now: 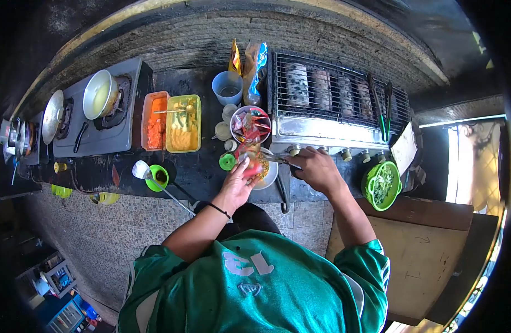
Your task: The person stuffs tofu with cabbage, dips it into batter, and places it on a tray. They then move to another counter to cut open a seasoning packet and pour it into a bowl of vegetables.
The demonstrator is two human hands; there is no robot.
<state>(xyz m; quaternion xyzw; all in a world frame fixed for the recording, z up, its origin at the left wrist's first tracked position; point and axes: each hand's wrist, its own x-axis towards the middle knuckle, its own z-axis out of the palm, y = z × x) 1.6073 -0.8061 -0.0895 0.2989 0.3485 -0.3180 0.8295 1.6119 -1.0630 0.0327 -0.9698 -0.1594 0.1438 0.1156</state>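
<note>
My left hand (240, 180) is closed around a red, partly see-through sachet (252, 164), blurred in places. In my closed right hand (316, 169) is a pair of scissors (278, 159), its metal blades pointing left at the sachet. Both hands are over a pale bowl (271, 178) with yellowish-brown bits in it. Just behind it stands a bowl of red packets (251, 125). A green round lid or cap (227, 161) lies to the left of the sachet.
A gas grill (327, 125) with tongs (382, 108) stands at right, beside a green basket of chopped greens (383, 186). At left are a stove (100, 133) with a white pot (100, 94), orange (155, 122) and yellow (183, 125) food tubs, and a ladle (141, 170) by a green cup (157, 178).
</note>
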